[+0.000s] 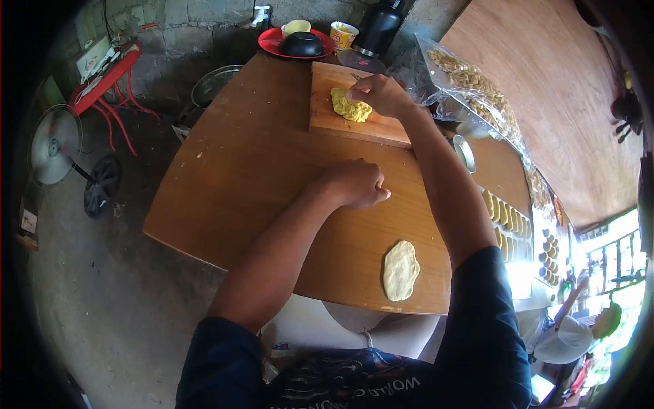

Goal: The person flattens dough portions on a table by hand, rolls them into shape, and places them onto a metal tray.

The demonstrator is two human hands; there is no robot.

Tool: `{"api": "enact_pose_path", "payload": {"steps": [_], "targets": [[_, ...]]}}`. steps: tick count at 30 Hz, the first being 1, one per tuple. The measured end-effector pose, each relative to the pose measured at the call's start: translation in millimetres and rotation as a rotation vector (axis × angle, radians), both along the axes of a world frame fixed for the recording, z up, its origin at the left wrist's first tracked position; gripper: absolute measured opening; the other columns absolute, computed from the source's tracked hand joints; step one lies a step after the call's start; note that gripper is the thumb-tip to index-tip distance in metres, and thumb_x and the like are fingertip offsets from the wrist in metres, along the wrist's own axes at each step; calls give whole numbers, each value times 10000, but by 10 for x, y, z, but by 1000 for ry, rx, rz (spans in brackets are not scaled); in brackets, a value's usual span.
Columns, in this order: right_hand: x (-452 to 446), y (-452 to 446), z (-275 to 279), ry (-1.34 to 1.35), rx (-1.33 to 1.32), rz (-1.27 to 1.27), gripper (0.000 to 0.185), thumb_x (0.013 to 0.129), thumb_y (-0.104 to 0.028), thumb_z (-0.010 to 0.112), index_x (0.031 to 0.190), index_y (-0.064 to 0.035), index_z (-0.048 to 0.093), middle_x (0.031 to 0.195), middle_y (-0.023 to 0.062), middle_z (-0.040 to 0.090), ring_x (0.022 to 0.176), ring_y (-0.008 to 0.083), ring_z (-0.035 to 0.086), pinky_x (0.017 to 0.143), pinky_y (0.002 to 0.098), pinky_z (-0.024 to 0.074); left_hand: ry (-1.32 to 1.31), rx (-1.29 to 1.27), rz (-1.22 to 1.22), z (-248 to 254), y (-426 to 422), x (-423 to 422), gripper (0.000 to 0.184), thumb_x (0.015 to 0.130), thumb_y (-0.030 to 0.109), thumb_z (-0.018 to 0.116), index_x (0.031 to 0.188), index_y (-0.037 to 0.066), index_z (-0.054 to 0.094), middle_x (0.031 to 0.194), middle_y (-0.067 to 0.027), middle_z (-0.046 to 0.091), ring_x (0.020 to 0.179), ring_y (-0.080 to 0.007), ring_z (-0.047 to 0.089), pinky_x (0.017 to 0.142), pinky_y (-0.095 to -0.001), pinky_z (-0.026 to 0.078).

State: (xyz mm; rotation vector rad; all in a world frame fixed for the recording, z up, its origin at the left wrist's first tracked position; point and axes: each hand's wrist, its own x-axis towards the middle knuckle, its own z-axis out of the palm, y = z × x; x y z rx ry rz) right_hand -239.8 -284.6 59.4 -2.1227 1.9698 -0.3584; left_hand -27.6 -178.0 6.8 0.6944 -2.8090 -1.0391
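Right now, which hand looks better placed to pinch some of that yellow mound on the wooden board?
Probably the right hand: it is right at the edge of the yellow mound, though touch is hard to confirm. The left hand is curled over the table, short of the wooden board.

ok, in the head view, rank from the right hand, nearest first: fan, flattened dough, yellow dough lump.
From the right hand:
1. Yellow dough lump: on the wooden board, by the fingers.
2. Flattened dough: near table edge.
3. Fan: far left, off the table.
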Motion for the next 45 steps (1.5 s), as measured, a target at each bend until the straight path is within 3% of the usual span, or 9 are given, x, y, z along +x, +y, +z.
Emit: {"api": "enact_pose_path", "payload": {"steps": [3, 13, 16, 18, 27, 33, 37, 41, 45], "targets": [[39, 23, -87, 156, -192, 10, 464, 989, -415, 852, 1345, -119, 826, 1311, 158, 823, 1211, 353, 786, 1066, 463, 610, -9, 2, -2, -6, 8, -3, 438, 1076, 440, 681, 1022, 31, 828, 985, -202, 831, 959, -378, 804, 913, -509, 606], [81, -1, -82, 131, -132, -51, 424, 931, -338, 882, 1285, -105, 853, 1286, 217, 812, 1193, 372, 784, 1090, 455, 596, -2, -23, -26, -4, -3, -5, 433, 1080, 432, 673, 1039, 33, 834, 997, -202, 836, 968, -382, 808, 928, -511, 611], [-99, -43, -178, -29, -100, -96, 439, 920, -334, 916, 1293, -112, 855, 1223, 207, 834, 1146, 337, 801, 1049, 430, 606, -8, -25, -30, -42, -11, -22, 442, 1084, 437, 670, 1038, 28, 833, 1002, -207, 835, 969, -386, 807, 928, -510, 611], [-287, -144, -370, -380, -127, -158, 467, 922, -335, 946, 1303, -82, 849, 1157, 149, 851, 1103, 275, 796, 1001, 398, 610, -6, -15, -29, -25, -7, -18, 445, 1087, 437, 671, 1041, 24, 831, 1007, -210, 834, 968, -392, 805, 927, -510, 611], [-274, -5, -372, -926, -209, -321, 387, 1010, -290, 893, 1292, -35, 820, 1175, 50, 814, 1045, 176, 751, 945, 372, 598, 1, -25, -41, -67, -29, -56, 451, 1093, 442, 694, 1049, 11, 819, 1005, -237, 816, 952, -410, 794, 885, -507, 607], [-221, 406, -140, -1423, -92, -156, 316, 1098, -242, 790, 1317, -22, 729, 1209, 50, 750, 1140, 269, 775, 1038, 415, 642, -4, -14, -31, -23, -17, -36, 447, 1090, 441, 704, 1036, 11, 814, 996, -234, 816, 946, -407, 794, 879, -510, 609], [-179, 812, 19, -1331, -30, -181, 384, 1110, -224, 770, 1391, 14, 661, 1303, 93, 711, 1253, 351, 755, 1117, 456, 636, 74, -15, 61, -100, -45, -97, 441, 1092, 441, 710, 1050, 13, 811, 1015, -222, 820, 960, -386, 800, 872, -502, 613], [-192, 777, 21, -1116, -134, -250, 510, 1055, -220, 845, 1405, 107, 668, 1236, 116, 706, 1097, 249, 749, 1003, 444, 697, 158, -52, 164, -141, -68, -73, 410, 1095, 415, 712, 1049, 15, 787, 1014, -203, 825, 970, -371, 803, 878, -496, 612], [-107, 448, -47, -1018, -250, -295, 397, 1042, -188, 856, 1282, 109, 745, 1155, 125, 731, 1024, 204, 729, 898, 406, 721, 108, -20, 146, -128, -63, -75, 363, 1068, 406, 708, 1081, 56, 804, 1060, -182, 837, 1038, -379, 802, 950, -508, 619]]}}
